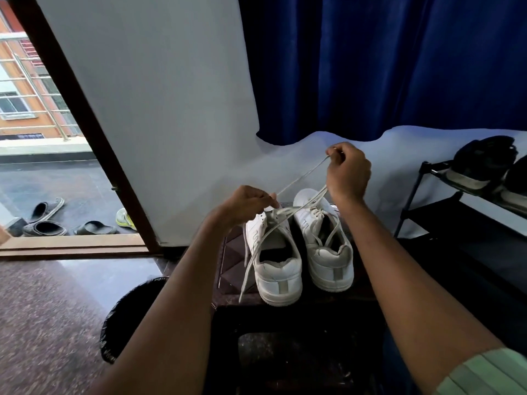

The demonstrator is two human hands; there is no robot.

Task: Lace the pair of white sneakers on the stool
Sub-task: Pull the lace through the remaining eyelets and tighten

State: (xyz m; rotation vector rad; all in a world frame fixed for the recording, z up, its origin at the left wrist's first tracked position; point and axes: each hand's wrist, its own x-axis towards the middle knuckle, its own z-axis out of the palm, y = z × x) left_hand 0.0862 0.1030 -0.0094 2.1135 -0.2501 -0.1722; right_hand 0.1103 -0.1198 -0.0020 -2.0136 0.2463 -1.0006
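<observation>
Two white sneakers stand side by side on the dark stool (228, 263), heels toward us: the left sneaker (275, 258) near its front edge, the right sneaker (325, 240) just beside it and a little farther back. Our left hand (246, 203) hovers over the left sneaker's toe, fingers curled, pinching the lace (302, 175) near its eyelets. Our right hand (346, 169) is raised above the right sneaker's toe, pinching the same lace's far end so it runs taut between our hands. A loose lace end trails over the stool's left edge. A shoe rack (427, 189) stands to the right.
</observation>
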